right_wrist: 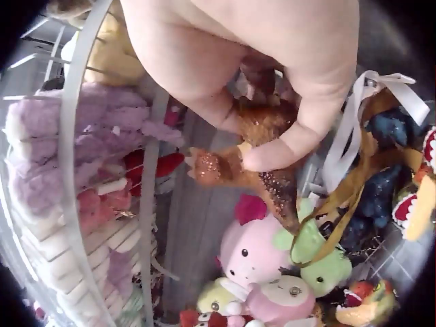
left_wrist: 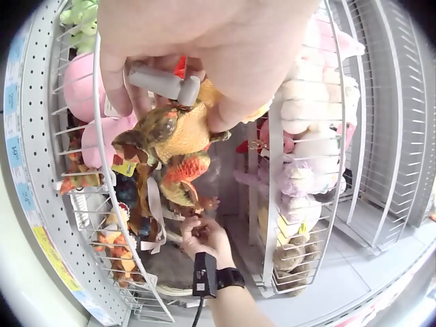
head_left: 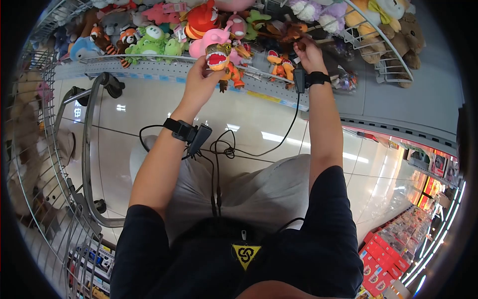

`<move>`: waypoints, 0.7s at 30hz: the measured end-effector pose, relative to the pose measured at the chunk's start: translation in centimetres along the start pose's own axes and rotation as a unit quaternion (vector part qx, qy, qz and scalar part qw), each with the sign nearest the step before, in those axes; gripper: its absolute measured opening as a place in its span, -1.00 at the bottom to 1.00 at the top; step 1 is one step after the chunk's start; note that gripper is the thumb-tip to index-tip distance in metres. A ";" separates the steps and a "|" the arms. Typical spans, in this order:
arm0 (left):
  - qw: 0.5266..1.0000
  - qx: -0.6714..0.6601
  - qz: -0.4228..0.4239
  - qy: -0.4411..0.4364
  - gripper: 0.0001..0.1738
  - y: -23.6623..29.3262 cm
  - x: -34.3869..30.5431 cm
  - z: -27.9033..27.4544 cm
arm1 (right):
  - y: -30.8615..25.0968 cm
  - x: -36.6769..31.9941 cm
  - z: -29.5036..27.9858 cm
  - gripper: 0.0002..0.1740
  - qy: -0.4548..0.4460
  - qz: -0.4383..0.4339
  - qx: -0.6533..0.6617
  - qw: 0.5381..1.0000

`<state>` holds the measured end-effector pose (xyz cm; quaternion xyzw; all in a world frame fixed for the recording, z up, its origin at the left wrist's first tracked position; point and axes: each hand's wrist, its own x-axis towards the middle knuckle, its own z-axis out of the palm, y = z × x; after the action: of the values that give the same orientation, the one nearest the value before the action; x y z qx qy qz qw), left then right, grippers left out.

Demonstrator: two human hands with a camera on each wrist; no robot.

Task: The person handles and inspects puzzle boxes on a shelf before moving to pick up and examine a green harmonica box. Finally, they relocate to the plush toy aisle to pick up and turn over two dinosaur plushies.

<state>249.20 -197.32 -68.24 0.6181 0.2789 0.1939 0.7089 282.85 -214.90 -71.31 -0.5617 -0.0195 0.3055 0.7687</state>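
My left hand (head_left: 198,82) grips a dinosaur toy (head_left: 217,59) by its upper body, above the front edge of the shelf. Its red mouth gapes with white teeth, and its belly is yellow-orange. In the left wrist view the toy dinosaur (left_wrist: 182,139) shows green and orange legs below the fingers. Over the shelf bin to the right, my right hand (head_left: 312,57) pinches a brown toy figure (right_wrist: 269,129) with a rough, glittery surface and a clawed foot; the palm hides its upper part. Another orange dinosaur toy (head_left: 281,65) sits between the hands at the shelf front.
Plush toys (head_left: 154,42) fill the wire-fronted shelf, with a pink plush (right_wrist: 252,248) below the right hand. A curved wire divider (head_left: 386,37) stands at right. Beside the left arm is a shopping cart (head_left: 89,149). Black cables (head_left: 226,149) hang between the wrists.
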 end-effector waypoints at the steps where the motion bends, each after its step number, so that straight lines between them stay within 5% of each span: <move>1: 1.000 -0.009 0.008 0.002 -0.51 -0.2 0.1 0.0 | -1.1 -0.5 0.5 -0.73 0.001 -0.002 -0.002 1.000; 4: 1.000 -0.021 0.015 0.004 -0.50 -0.1 0.4 0.0 | -1.9 -1.7 2.0 -0.68 -0.019 -0.020 -0.055 0.998; 6: 1.000 -0.024 0.012 0.002 -0.50 -0.1 0.4 0.1 | -1.2 -2.7 2.0 -0.61 -0.028 0.049 -0.129 0.990; 10: 1.000 -0.016 0.003 -0.008 -0.49 0.3 0.4 0.4 | -0.1 -6.2 1.2 -0.39 -0.079 0.187 0.002 0.979; 14: 0.998 -0.049 -0.032 -0.024 -0.50 1.2 0.4 0.6 | 0.9 -8.0 -0.2 -0.34 -0.262 0.176 0.107 0.943; 15: 0.998 -0.052 -0.030 -0.026 -0.50 1.4 0.4 0.8 | 0.8 -8.2 -0.3 -0.33 -0.298 0.141 0.050 0.943; 18: 0.988 -0.140 -0.051 -0.048 -0.53 1.6 0.6 1.2 | -1.6 -12.9 4.1 -0.30 -0.262 0.072 -0.043 0.961; 21: 0.971 -0.196 -0.088 -0.104 -0.51 1.3 0.8 1.3 | -1.0 -13.4 3.4 -0.30 -0.321 0.092 0.021 0.942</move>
<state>250.77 -197.63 -67.03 0.4572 0.2137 0.1163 0.8555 271.17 -218.77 -64.96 -0.4169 -0.2066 0.5392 0.7020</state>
